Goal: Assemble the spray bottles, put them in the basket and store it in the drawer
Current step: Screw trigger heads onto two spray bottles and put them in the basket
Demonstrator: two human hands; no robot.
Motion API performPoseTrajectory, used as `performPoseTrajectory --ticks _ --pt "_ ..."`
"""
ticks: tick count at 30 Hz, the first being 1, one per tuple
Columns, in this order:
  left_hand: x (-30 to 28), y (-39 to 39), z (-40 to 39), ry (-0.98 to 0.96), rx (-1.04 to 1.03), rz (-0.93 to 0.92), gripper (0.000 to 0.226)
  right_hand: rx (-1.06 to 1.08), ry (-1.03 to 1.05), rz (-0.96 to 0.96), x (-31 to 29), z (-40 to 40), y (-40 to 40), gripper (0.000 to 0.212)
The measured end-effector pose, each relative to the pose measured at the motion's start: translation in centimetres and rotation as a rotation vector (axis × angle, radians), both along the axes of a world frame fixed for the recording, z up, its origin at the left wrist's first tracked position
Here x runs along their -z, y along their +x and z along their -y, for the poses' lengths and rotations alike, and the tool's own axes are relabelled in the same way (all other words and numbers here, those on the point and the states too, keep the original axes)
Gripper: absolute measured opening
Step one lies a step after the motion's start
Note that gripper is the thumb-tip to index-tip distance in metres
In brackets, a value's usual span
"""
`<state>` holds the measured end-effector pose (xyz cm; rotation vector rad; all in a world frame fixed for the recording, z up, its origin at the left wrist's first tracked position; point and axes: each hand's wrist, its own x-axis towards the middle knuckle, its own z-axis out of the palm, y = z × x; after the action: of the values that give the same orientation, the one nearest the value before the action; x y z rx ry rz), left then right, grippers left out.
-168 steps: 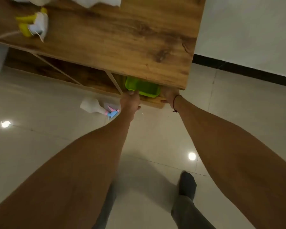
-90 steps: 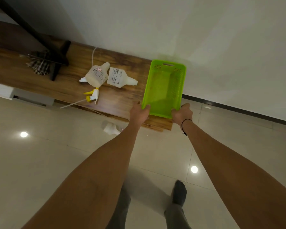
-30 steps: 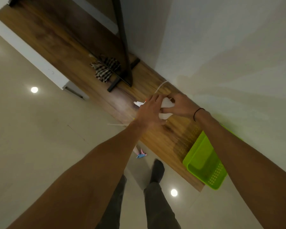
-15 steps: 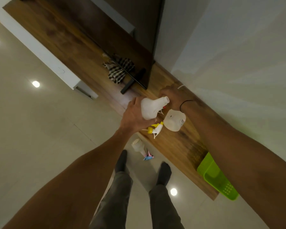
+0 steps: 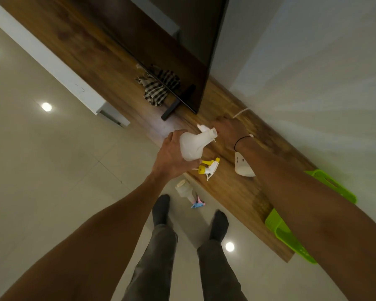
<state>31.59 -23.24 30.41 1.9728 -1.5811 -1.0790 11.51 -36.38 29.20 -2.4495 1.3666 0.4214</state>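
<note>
My left hand (image 5: pixel 172 158) grips a white capless bottle (image 5: pixel 192 146) above the front edge of the wooden cabinet top (image 5: pixel 230 192). My right hand (image 5: pixel 227 131) reaches past the bottle's neck, fingertips curled on a small white spray head (image 5: pixel 201 127) lying on the cabinet. A yellow-and-white spray head (image 5: pixel 210 167) lies near the edge. A second white bottle (image 5: pixel 243 169) lies beside it, partly hidden by my right forearm. The green basket (image 5: pixel 284 235) sits at the cabinet's right end, half covered by my arm.
A third bottle (image 5: pixel 185 189) with a pink-and-blue spray head lies on the tiled floor by my feet. A dark TV (image 5: pixel 182 40) on a stand, a checked cloth (image 5: pixel 159 88) and a white cord (image 5: pixel 241 111) occupy the cabinet's back. White drawer fronts (image 5: pixel 52 61) run along the left.
The basket came from under the cabinet onto its top. My left hand lifted one bottle; in the last half second my right hand settled on the white spray head.
</note>
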Motion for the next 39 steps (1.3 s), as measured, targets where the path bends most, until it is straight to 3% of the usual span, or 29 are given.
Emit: performPoseTrajectory --ticks 2,6,12,18,27,39 --pt "-0.5 0.0 0.2 0.016 -0.001 -0.011 0.103 0.16 -0.041 0.127 -1.2 -0.4 -1.2 0.026" --pt "-1.3 -0.4 -0.1 0.039 0.003 -0.014 0.102 0.585 -0.007 0.593 -4.8 -1.9 -4.2 0.027" --pt "-2.5 -3.9 0.5 0.059 0.034 -0.029 0.103 0.825 -0.224 1.018 -11.3 -4.8 -8.3 0.016" --pt "-3.3 -9.3 1.5 0.055 0.112 -0.056 0.103 0.875 -0.386 1.186 -15.8 -6.8 -11.8 0.015" --pt "-2.7 -13.2 0.5 0.034 0.181 -0.014 0.105 0.915 -0.374 1.37 -17.4 -10.0 -15.8 0.025" --pt "-2.5 -14.4 0.4 -0.004 0.217 -0.021 0.105 0.906 -0.31 1.375 -16.4 -11.1 -16.5 0.023"
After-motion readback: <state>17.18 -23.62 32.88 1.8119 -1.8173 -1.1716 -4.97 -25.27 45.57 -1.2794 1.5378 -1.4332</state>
